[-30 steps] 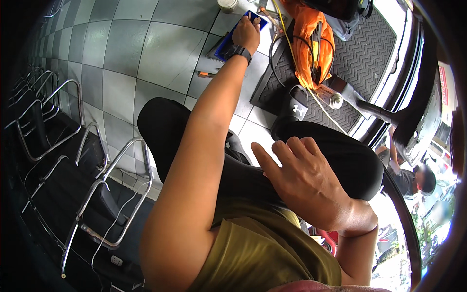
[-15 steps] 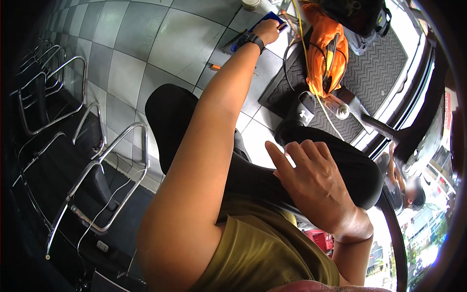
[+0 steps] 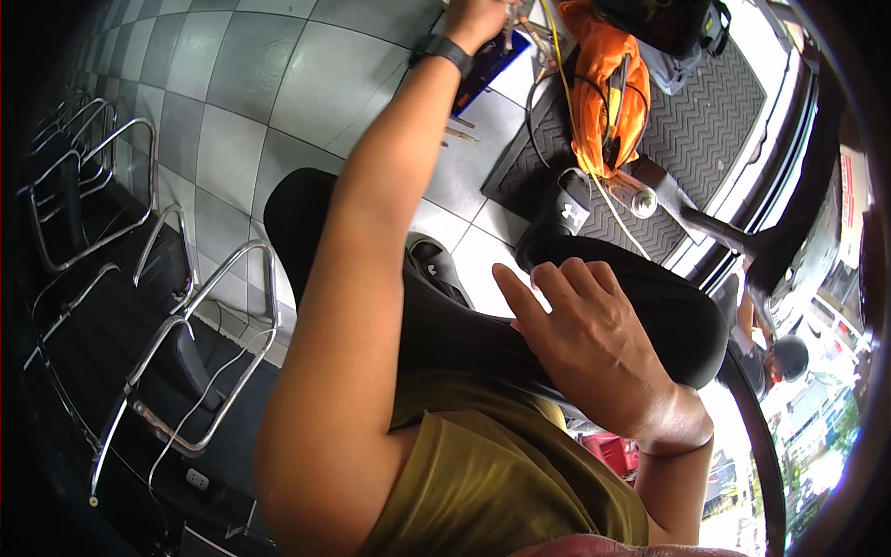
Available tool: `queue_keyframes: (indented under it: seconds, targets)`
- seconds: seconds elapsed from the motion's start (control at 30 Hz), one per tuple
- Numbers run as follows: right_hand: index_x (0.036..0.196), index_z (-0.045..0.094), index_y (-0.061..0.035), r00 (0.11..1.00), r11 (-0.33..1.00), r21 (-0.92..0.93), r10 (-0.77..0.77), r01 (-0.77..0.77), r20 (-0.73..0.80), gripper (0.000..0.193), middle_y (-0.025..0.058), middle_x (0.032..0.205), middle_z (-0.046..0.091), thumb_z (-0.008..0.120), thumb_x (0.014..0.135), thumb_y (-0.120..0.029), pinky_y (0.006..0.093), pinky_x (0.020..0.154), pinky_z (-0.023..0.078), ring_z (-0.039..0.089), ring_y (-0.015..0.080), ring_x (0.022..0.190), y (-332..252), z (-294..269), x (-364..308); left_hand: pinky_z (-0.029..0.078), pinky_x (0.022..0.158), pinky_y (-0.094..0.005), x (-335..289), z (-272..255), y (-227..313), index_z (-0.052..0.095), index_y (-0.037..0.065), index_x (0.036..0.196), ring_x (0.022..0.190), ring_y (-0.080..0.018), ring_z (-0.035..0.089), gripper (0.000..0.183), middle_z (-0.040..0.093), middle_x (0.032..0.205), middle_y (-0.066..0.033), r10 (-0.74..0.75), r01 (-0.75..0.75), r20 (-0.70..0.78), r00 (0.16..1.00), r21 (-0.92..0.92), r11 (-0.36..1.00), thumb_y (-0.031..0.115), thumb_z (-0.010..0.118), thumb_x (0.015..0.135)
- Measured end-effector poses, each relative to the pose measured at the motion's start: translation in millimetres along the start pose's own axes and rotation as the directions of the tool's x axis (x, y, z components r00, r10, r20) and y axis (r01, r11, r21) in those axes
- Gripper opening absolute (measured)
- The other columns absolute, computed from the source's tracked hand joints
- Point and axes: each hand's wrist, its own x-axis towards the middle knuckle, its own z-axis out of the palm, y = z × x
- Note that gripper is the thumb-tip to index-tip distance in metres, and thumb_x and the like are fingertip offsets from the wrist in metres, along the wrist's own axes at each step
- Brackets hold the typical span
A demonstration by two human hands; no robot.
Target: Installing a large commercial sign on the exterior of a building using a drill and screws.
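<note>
My left arm stretches far out over the tiled floor, a black watch [image 3: 444,48] on its wrist. My left hand [image 3: 478,15] is at the top edge, curled around what looks like a thin tool, just above a dark blue flat case [image 3: 489,63] lying on the floor. Part of that hand is cut off by the frame. My right hand [image 3: 594,343] rests on my thigh in black trousers [image 3: 677,311], fingers spread and holding nothing.
An orange cloth [image 3: 608,88] with black and yellow cords lies on a dark ribbed mat [image 3: 710,102]. A small metal can [image 3: 642,200] and my black shoes [image 3: 568,209] are near it. Chrome chair frames [image 3: 209,306] stand at the left on grey floor tiles [image 3: 278,74].
My left hand has gone from lying flat on the blue case to a curled grip at its far end. My right hand has stayed on my thigh.
</note>
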Motion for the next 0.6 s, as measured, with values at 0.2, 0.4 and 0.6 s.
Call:
queue_keyframes:
  seconds: [0.2,0.4,0.6]
  targets:
    - [0.126,0.06,0.0035,0.999,1.0,0.008,-0.03,0.03,-0.022,0.044,0.0085,0.093,0.057,0.061,0.084,-0.009,0.033,0.079,0.044,0.056,0.0209,0.09,-4,-2,-1,0.052,0.066,-0.0367,6,-27,-56,0.07,0.002,0.091,0.072,-0.022,0.068,0.019,0.071,0.079,-0.0118,0.008,-0.103,0.309,0.951,0.293,0.951,0.021,0.071,0.092]
    - [0.127,0.06,0.003,1.0,1.0,0.024,0.015,-0.014,-0.018,0.045,0.0081,0.093,0.056,0.061,0.084,-0.01,0.0328,0.079,0.044,0.056,0.0208,0.09,2,6,-3,0.056,0.077,-0.0389,-21,-4,-100,0.075,0.008,0.1,0.086,-0.0289,0.074,0.028,0.075,0.091,-0.0132,0.153,-0.229,0.23,0.961,0.357,0.905,0.034,0.076,0.088]
    - [0.13,0.059,0.0029,0.999,0.999,0.049,-0.019,0.02,-0.033,0.048,0.0083,0.092,0.055,0.062,0.083,-0.009,0.0338,0.08,0.045,0.055,0.0213,0.089,-6,3,-6,0.054,0.088,-0.0436,-59,-85,-198,0.065,0.01,0.115,0.102,-0.0348,0.069,0.035,0.072,0.105,-0.0151,-0.17,0.0,0.189,0.967,0.668,0.744,0.006,0.07,0.081]
